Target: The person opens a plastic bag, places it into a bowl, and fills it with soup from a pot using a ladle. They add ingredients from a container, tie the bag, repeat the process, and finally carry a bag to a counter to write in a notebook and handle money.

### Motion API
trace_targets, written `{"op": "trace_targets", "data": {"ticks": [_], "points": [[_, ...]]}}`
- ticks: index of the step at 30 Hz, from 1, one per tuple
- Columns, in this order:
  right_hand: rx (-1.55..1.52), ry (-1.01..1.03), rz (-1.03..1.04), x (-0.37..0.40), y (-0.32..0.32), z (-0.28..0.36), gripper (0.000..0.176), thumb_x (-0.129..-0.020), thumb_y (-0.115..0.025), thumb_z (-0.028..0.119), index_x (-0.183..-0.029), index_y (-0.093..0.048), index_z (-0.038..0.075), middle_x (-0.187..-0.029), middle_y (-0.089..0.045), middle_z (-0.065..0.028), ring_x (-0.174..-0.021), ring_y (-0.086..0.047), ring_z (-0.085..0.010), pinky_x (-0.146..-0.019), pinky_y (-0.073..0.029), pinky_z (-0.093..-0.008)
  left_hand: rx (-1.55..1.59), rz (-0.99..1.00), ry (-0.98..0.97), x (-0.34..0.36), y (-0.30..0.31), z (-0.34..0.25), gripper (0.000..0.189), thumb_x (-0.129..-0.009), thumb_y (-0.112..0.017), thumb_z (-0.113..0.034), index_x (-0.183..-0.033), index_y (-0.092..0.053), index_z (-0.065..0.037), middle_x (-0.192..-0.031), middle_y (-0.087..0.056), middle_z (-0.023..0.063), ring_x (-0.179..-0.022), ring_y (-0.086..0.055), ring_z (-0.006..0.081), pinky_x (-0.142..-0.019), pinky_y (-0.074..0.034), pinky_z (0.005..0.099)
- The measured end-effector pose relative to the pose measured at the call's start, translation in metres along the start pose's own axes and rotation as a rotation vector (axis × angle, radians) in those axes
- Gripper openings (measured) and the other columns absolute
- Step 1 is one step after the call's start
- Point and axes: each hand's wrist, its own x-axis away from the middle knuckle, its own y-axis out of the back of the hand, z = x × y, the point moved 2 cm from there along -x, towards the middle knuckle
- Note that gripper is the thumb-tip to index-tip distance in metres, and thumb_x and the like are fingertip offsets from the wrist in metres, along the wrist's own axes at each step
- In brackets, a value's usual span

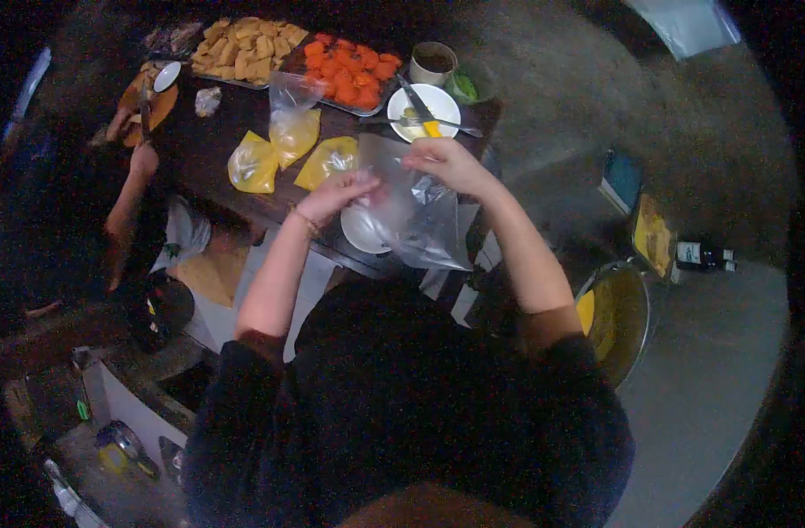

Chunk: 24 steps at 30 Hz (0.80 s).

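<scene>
A clear plastic bag [429, 227] hangs between my two hands, above the near edge of the dark table. My left hand [336, 195] is closed on its left side. With fingers pinched, my right hand [446, 165] grips its upper right edge. A white bowl [363, 224] is partly covered by the bag. Just beyond my hands are bags of yellow liquid [253, 165], one of them standing taller with a clear top. Past my right hand, a white plate [449, 107] carries a yellow-handled knife [422, 107] and some pale yellow bits.
At the back are a tray of light brown pieces [248, 50], a tray of orange pieces [351, 70], a dark-filled container [432, 62] and a green-filled bowl [464, 85]. At left, another person's hands [144, 160] use a knife over a board [161, 104]. A large pot [627, 321] stands right.
</scene>
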Motion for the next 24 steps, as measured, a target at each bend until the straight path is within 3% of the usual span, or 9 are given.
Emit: {"op": "trace_targets", "data": {"ticks": [2,5,7,8,11,13,15,18,24], "points": [[0.003,-0.024,-0.029,0.0,0.009,-0.016,0.016,-0.08,-0.056,0.017,-0.082,-0.056,0.001,-0.071,-0.054,-0.0005,-0.068,-0.048,-0.0076,-0.063,-0.04,-0.0247,-0.28,-0.021,0.023,-0.003,0.0,-0.006,0.024,-0.082,-0.054,-0.031,-0.084,-0.062,-0.009,-0.078,-0.06,-0.0035,-0.07,-0.052,0.0026,-0.06,-0.039,0.0166],[0.127,-0.082,-0.11,0.0,0.016,-0.023,0.018,-0.078,-0.058,0.019,-0.08,-0.056,0.001,-0.072,-0.056,-0.0058,-0.067,-0.052,-0.0132,-0.062,-0.04,-0.0251,-0.301,0.009,0.046,-0.004,0.009,-0.009,0.023,-0.081,-0.055,-0.03,-0.086,-0.062,-0.008,-0.079,-0.061,-0.0022,-0.069,-0.052,0.0032,-0.056,-0.038,0.0166],[0.438,-0.258,-0.419,0.005,0.015,-0.032,0.018,-0.075,-0.06,0.019,-0.08,-0.054,0.002,-0.072,-0.054,-0.0093,-0.067,-0.053,-0.0216,-0.06,-0.04,-0.0282,-0.275,-0.035,0.05,-0.01,0.012,0.004,0.023,-0.08,-0.056,-0.029,-0.086,-0.062,-0.008,-0.078,-0.061,-0.0021,-0.068,-0.052,0.003,-0.054,-0.038,0.0166],[0.873,0.028,-0.66,0.011,0.012,-0.025,0.018,-0.071,-0.061,0.017,-0.08,-0.052,0.003,-0.074,-0.052,-0.0115,-0.069,-0.051,-0.0282,-0.06,-0.039,-0.0332,-0.246,-0.073,0.052,-0.013,0.013,0.011,0.023,-0.08,-0.057,-0.029,-0.086,-0.062,-0.007,-0.077,-0.061,-0.0019,-0.067,-0.052,0.0029,-0.053,-0.038,0.0166],[0.875,0.156,-0.722,0.015,0.005,0.025,0.02,-0.068,-0.062,0.016,-0.081,-0.052,0.004,-0.075,-0.05,-0.0111,-0.071,-0.049,-0.0295,-0.062,-0.039,-0.0381,-0.113,-0.174,0.036,-0.02,-0.002,-0.004,0.022,-0.078,-0.059,-0.027,-0.086,-0.061,-0.006,-0.077,-0.061,-0.0007,-0.065,-0.052,0.0022,-0.052,-0.037,0.0158],[0.752,0.103,-0.595,0.015,-0.013,0.008,0.028,-0.07,-0.064,0.028,-0.08,-0.051,0.005,-0.075,-0.053,-0.0111,-0.071,-0.052,-0.0289,-0.063,-0.04,-0.038,-0.115,-0.231,0.092,-0.016,-0.027,-0.024,0.021,-0.078,-0.059,-0.026,-0.084,-0.061,-0.006,-0.077,-0.061,0.0,-0.065,-0.052,0.0022,-0.052,-0.037,0.0158],[0.187,-0.249,-0.14,0.01,-0.037,-0.025,0.03,-0.074,-0.063,0.032,-0.078,-0.051,0.005,-0.071,-0.053,-0.0054,-0.068,-0.053,-0.0186,-0.06,-0.041,-0.031,-0.123,-0.289,0.135,-0.023,-0.036,-0.019,0.02,-0.078,-0.06,-0.026,-0.082,-0.06,-0.006,-0.077,-0.061,0.0006,-0.064,-0.052,0.0022,-0.053,-0.037,0.0157],[-0.413,-0.157,-0.053,-0.001,-0.048,-0.006,0.028,-0.077,-0.061,0.033,-0.081,-0.053,0.006,-0.073,-0.055,-0.0005,-0.067,-0.05,-0.0098,-0.057,-0.041,-0.0255,0.244,-0.185,0.019,-0.023,-0.057,-0.024,0.022,-0.079,-0.059,-0.03,-0.082,-0.055,-0.009,-0.078,-0.057,-0.0019,-0.066,-0.049,0.0026,-0.054,-0.037,0.017],[-0.731,-0.264,0.066,-0.008,-0.055,-0.015,0.019,-0.08,-0.057,0.017,-0.095,-0.055,0.006,-0.086,-0.057,0.0025,-0.073,-0.052,-0.0061,-0.059,-0.041,-0.0189,0.501,-0.171,-0.008,-0.012,-0.037,-0.012,0.02,-0.081,-0.056,-0.029,-0.09,-0.053,-0.011,-0.073,-0.054,-0.0036,-0.062,-0.048,0.0033,-0.053,-0.038,0.0172]]}}
